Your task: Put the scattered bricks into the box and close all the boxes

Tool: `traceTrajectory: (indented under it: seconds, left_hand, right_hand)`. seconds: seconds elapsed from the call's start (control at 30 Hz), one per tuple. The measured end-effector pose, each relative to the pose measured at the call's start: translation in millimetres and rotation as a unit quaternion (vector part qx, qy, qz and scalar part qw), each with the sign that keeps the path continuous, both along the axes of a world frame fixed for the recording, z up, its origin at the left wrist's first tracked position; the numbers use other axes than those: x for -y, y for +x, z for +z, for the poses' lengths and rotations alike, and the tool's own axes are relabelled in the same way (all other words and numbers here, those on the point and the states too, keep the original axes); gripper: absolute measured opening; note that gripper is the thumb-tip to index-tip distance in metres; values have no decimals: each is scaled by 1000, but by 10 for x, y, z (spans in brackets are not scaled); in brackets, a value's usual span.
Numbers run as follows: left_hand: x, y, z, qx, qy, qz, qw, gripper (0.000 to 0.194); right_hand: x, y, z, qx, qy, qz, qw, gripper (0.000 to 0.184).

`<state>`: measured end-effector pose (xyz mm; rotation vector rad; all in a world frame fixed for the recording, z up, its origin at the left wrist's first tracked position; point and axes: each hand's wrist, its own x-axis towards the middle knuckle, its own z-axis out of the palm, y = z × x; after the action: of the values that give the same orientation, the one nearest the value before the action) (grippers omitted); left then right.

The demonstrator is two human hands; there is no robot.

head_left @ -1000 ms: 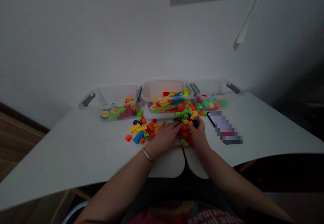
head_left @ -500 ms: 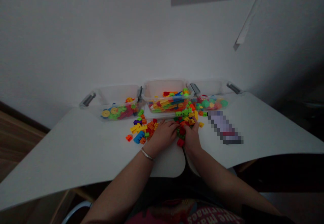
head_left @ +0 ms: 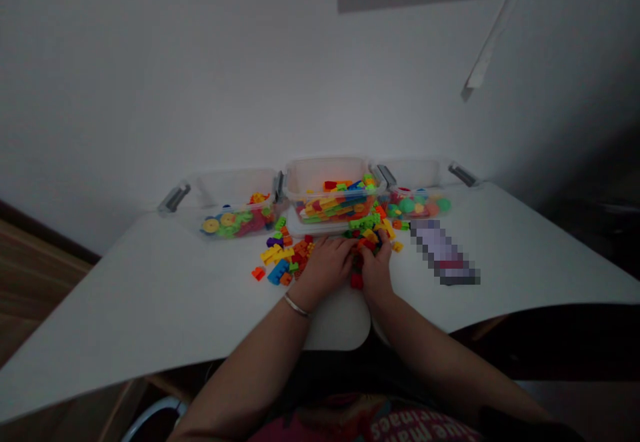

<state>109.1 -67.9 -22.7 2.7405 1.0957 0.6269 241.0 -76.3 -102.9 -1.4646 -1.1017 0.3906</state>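
Glossy plastic building bricks [head_left: 279,271] lie at twelve o'clock, beside clear plastic tubs [head_left: 333,169] with matt grey plastic latches [head_left: 387,175]. The table top [head_left: 150,282] looks smooth and matt white. A thin metal bangle [head_left: 297,306] shines at seven o'clock, printed cloth [head_left: 370,422] sits at six, and wood flooring [head_left: 30,275] shows at nine.

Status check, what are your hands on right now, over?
Left hand flat at the edge of the pile. Right hand curled over the plastic building bricks. Clear plastic bin of bricks just beyond the pile.
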Motion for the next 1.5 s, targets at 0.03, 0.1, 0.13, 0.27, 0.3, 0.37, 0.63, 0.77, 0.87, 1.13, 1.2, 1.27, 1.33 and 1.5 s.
traceTrajectory:
  seconds: [0.03, 0.1, 0.13, 0.27, 0.3, 0.37, 0.63, 0.77, 0.87, 1.13, 1.2, 1.27, 1.33, 1.5]
  left_hand:
    - [5, -4, 6, 4, 0, 1, 1000, 35]
    - [16, -12, 18, 19, 0, 4, 1000, 34]
    - [21, -17, 22, 32, -1, 9, 999, 33]
    - [20, -46, 16, 82, -10, 44, 996, 32]
    - [12, -58, 7, 89, -16, 51, 995, 31]
    - [-14, -89, -19, 108, -29, 57, 992, 31]
    - [-123, -194, -87, 138, -1, 111, 984, 34]
    - [-130, -182, -75, 155, 13, 119, 981, 34]
    - [-111, -177, -52, 169, 24, 117, 978, 33]
    - [-17, -209, 18, 65, 7, -2, 998, 39]
    - [-10, -205, 12, 29, 2, -29, 999, 41]
    - [-8, -199, 2, 2, -1, -42, 999, 44]
    - [-7, -194, -6, -12, 3, -29, 1000, 41]
    - [-27, -193, -18, 12, 57, 52, 997, 23]
  right_hand:
    - [15, -33, 52, -23, -3, -22, 999, 65]
    - [50, -97, 155, -30, 7, -38, 999, 63]
    - [67, -124, 200, -17, 17, -33, 999, 63]
    - [94, -212, 313, 25, 46, 0, 999, 64]
    - [86, -238, 329, 30, 51, 6, 998, 64]
    - [53, -309, 353, 37, 60, 24, 997, 63]
    - [-64, -464, 379, 70, 89, 140, 984, 46]
    - [-49, -204, 477, 133, 90, 167, 973, 45]
    - [-25, 145, 602, 202, 123, 117, 965, 37]
    - [13, 848, 380, 357, 14, -5, 934, 43]
    - [-21, 857, 265, 341, -24, -12, 940, 49]
    - [-54, 827, 199, 326, -68, 2, 943, 53]
    - [-59, 778, 186, 321, -98, 24, 942, 51]
    - [40, 652, 271, 345, -67, 54, 935, 42]
